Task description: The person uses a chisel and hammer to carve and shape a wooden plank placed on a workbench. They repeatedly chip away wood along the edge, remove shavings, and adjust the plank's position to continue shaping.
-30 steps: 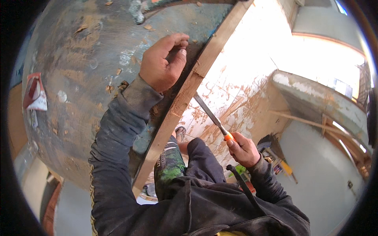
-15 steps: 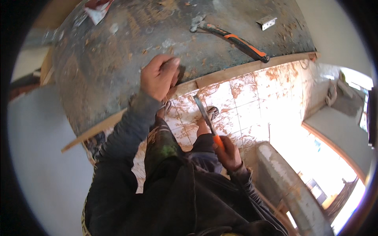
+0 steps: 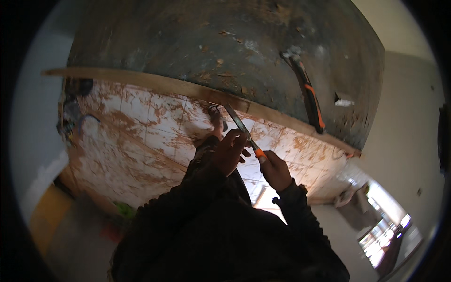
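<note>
My right hand (image 3: 276, 170) is wrapped round the orange handle of a chisel (image 3: 239, 123), whose blade tip lies at the front edge of a long wooden strip (image 3: 178, 86). My left hand (image 3: 229, 152) is beside the blade, fingers loosely bent and apart; I cannot tell whether its fingertips touch the metal. The strip runs along the edge of a dark, worn tabletop (image 3: 178, 37) scattered with wood chips. On that surface, right of the chisel, lie a black-and-orange hammer (image 3: 307, 96) and a small metal bracket (image 3: 344, 100).
Below are a tiled floor (image 3: 136, 131) strewn with shavings and my sandaled foot (image 3: 217, 117). A pale wall (image 3: 408, 117) stands at right, above a bright opening (image 3: 378, 239). Clutter (image 3: 75, 113) sits by the left wall, and blurred colored items (image 3: 120, 211) lie lower left.
My left hand has left the tabletop and moved down beside the chisel blade. My body and view have turned, so the strip now crosses the upper picture. The chisel remains in my right hand.
</note>
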Demonstrator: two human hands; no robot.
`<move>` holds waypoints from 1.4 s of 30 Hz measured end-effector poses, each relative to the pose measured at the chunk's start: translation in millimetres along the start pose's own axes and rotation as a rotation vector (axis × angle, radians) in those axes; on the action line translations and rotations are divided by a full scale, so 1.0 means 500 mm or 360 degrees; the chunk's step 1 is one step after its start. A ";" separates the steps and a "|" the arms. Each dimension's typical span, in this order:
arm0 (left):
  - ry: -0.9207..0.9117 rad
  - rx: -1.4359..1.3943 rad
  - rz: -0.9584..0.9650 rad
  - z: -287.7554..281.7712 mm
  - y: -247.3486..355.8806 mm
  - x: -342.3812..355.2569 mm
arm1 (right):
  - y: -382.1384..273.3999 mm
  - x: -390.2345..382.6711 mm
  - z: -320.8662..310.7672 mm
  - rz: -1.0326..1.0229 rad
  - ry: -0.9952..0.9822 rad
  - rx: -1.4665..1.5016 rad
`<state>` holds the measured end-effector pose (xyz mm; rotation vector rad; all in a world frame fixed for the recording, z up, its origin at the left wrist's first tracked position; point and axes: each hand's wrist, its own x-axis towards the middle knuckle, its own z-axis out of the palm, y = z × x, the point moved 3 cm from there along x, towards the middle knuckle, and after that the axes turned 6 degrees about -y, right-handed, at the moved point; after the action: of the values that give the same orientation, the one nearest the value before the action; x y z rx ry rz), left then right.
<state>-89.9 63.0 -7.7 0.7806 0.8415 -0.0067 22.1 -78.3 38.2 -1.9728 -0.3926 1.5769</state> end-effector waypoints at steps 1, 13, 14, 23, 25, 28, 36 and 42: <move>0.0033 -0.0066 0.0008 0.011 -0.007 0.015 | 0.003 0.003 -0.011 0.0043 -0.0055 0.0017; 0.0518 -0.0743 0.0463 0.097 -0.003 0.071 | 0.003 0.010 -0.094 0.0048 -0.0463 0.0048; 0.0542 -0.0803 0.0481 0.104 -0.013 0.078 | -0.001 0.011 -0.104 0.0050 -0.0474 0.0052; 0.1019 -0.0906 0.0878 0.146 -0.027 0.143 | -0.016 0.048 -0.191 -0.0371 -0.0565 -0.0266; 0.1094 -0.0982 0.1001 0.160 -0.027 0.149 | -0.019 0.059 -0.214 -0.0613 -0.0588 -0.0649; 0.1227 -0.1082 0.1050 0.183 -0.033 0.160 | -0.036 0.063 -0.235 -0.0905 -0.0547 -0.0914; 0.1616 -0.0483 0.0924 0.174 -0.026 0.162 | -0.095 0.097 -0.253 -0.1082 -0.0541 -0.0996; 0.1652 -0.0464 0.0874 0.207 -0.020 0.162 | -0.106 0.091 -0.277 -0.1105 -0.0553 -0.1149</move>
<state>31.4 14.5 -25.8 0.6936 1.5213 1.0633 173.0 -46.1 53.1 -1.6810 -1.7734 1.3838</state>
